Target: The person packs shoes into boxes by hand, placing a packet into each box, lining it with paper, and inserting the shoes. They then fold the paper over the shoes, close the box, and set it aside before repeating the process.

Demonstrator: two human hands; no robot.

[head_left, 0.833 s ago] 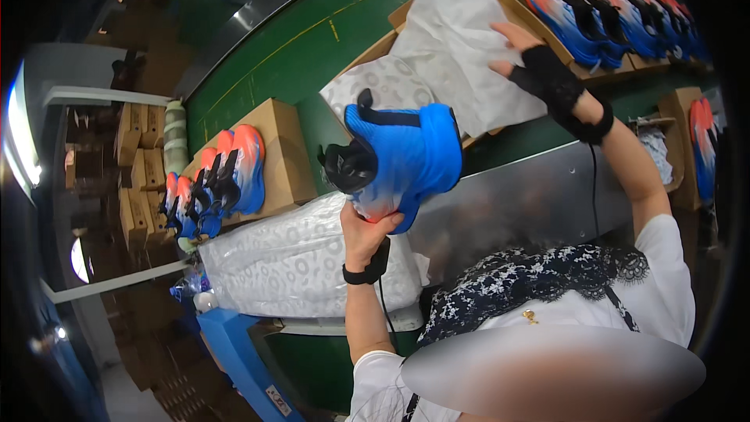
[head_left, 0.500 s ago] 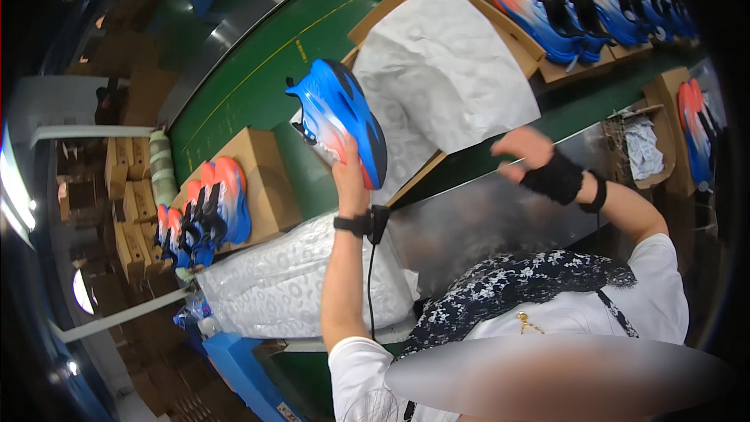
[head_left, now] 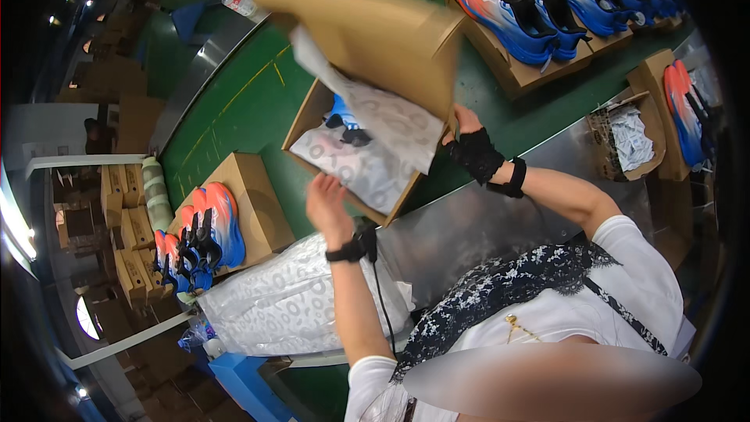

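A brown cardboard shoe box (head_left: 308, 119) lies open on the green belt (head_left: 234, 101), lined with white printed tissue paper (head_left: 351, 164). A blue shoe (head_left: 344, 117) lies inside it, partly under the paper. My right hand (head_left: 469, 144), in a black fingerless glove, grips the raised box lid (head_left: 383, 31) at its edge, with tissue hanging from it. My left hand (head_left: 328, 203), bare with a black wrist strap, hovers open over the paper at the box's near side, holding nothing.
Several blue-and-orange shoes (head_left: 539, 8) lie on boxes at the upper right. More of these shoes (head_left: 207, 238) rest beside a closed box (head_left: 250, 199) at the left. A stack of tissue sheets (head_left: 289, 305) lies near me. A box of paper wads (head_left: 625, 137) sits on the right.
My left hand has put the blue shoe down into the box and let go. My right hand has moved from the tissue to the lid, which is now swung up over the box.
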